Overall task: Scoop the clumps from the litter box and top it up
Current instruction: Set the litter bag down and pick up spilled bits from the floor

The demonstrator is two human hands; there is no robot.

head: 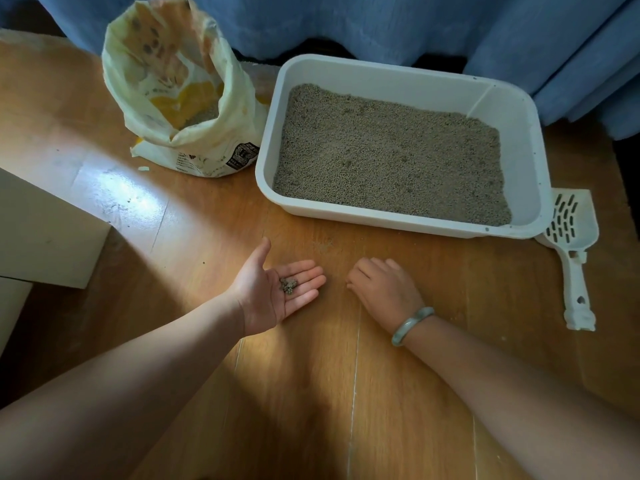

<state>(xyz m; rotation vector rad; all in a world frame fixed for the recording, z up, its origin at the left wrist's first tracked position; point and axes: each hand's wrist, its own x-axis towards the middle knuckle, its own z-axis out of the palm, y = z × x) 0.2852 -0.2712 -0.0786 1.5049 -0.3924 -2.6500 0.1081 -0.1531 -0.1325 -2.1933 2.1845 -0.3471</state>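
Observation:
A white litter box full of grey litter sits on the wooden floor. To its left stands an opened yellow-and-white litter bag. A white slotted scoop lies on the floor by the box's right front corner. My left hand is palm up in front of the box, with a small heap of litter pellets resting on its flat palm. My right hand is palm down on the floor beside it, fingers curled, fingertips touching the wood; whatever lies under them is hidden.
Blue curtains hang behind the box and bag. A pale cabinet or box corner juts in at the left. A few stray pellets dot the floor. A pale green bangle circles my right wrist.

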